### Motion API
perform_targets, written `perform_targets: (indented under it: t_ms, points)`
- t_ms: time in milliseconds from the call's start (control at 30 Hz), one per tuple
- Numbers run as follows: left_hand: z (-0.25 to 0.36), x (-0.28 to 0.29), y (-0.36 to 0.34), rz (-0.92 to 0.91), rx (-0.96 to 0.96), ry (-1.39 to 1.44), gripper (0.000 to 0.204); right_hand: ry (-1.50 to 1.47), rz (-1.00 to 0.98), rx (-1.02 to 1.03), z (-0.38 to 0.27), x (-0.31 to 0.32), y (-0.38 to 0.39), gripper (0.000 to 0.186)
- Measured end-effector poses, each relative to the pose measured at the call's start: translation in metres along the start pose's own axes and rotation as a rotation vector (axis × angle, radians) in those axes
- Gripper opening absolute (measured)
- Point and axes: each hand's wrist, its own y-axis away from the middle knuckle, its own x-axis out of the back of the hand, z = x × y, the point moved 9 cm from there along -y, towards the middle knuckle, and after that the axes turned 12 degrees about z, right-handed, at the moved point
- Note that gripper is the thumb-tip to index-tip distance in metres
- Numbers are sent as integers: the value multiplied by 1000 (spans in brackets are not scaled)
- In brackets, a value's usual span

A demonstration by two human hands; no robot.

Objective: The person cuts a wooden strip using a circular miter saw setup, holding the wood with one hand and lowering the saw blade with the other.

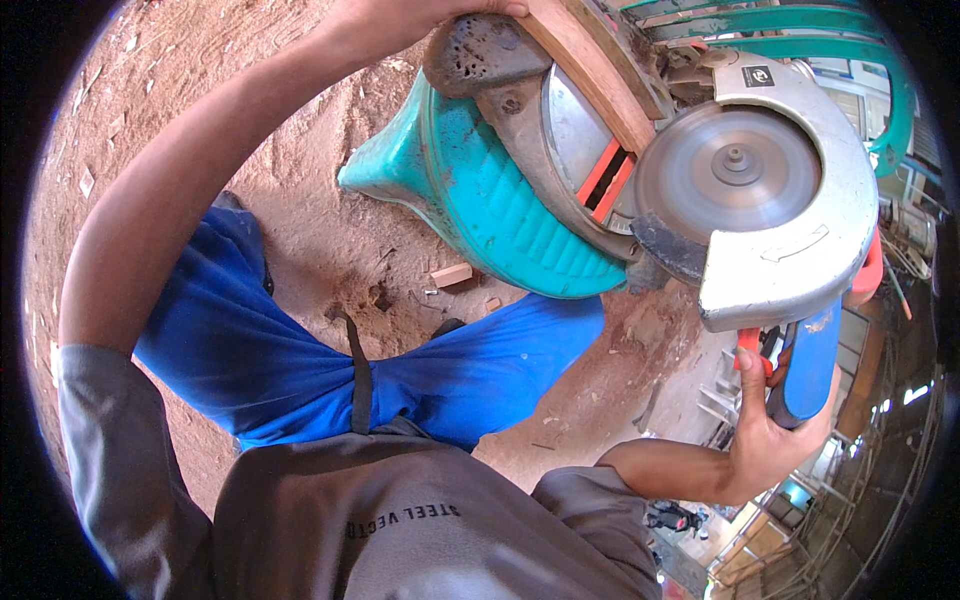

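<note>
Low at right, the right hand (778, 447) grips the blue handle (812, 365) of the saw (800, 265); beyond, the blurred blade (690, 180) stands beside a wood strip (590, 75) on the base (536, 150). Farther, the left hand (425, 12) nears the strip; whether clamped, I cannot tell.

Right hand (780, 445) gripping blue handle (810, 362), left hand (415, 14) by wooden strip (592, 78), 1 blurred blade (690, 170)

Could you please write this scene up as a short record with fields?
Left hand: cut by the frame, at the flat brown wooden strip
Right hand: closed around the blue, bar-shaped saw handle
Blade: round grey disc, blurred as if spinning
Guard: curved silver metal
Chair: ribbed turquoise plastic, partly hidden
Ground: brown dirt, small tan wooden block
</note>
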Motion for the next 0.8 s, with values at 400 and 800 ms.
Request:
perform_targets:
  t_ms: [400,800]
  points:
    - [-3,1,-1,9,19,-5,37,90,42,36,-9,0,2,59]
    - [-7,-2,-5,-1,38,30,37,-8,109,-79,-1,-3,7,66]
